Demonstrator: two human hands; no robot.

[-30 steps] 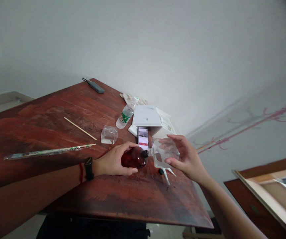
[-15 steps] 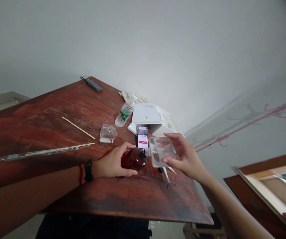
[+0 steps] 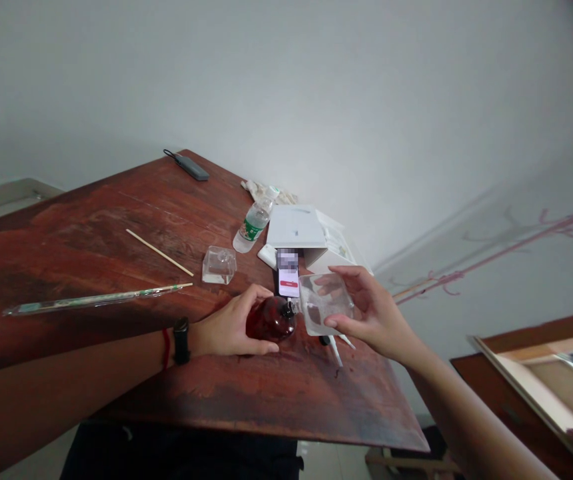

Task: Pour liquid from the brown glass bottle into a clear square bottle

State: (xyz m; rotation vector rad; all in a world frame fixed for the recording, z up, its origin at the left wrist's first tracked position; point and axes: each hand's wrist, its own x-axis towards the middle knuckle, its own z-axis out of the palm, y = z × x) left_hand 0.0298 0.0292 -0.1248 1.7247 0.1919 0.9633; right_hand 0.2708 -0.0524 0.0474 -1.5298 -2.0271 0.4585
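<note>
My left hand [image 3: 231,328] is wrapped round a dark red, see-through bottle [image 3: 271,323] with a black neck, low over the table. In my right hand [image 3: 374,317] is a clear square glass bottle [image 3: 320,308], tipped on its side, gripped between thumb and fingers. Its narrow neck points left and meets the red bottle's black mouth; whether they touch I cannot tell. A similar clear square bottle [image 3: 219,267] stands to the left. Behind the two held bottles lies a phone [image 3: 288,283] with its screen lit. White droppers or sticks [image 3: 335,350] and a small black cap [image 3: 324,340] lie beneath my right hand.
On the wooden table [image 3: 166,393] lie a bare wooden stick [image 3: 159,252] and a plastic-wrapped one [image 3: 96,300]. A water bottle [image 3: 252,227], a white box [image 3: 296,227], a pale cloth [image 3: 251,190] and a grey device [image 3: 191,167] sit farther back. A pink rack [image 3: 516,250] leans at right.
The view has shifted slightly. My hands keep their grips, and the two bottles stay mouth to mouth with almost no movement.
</note>
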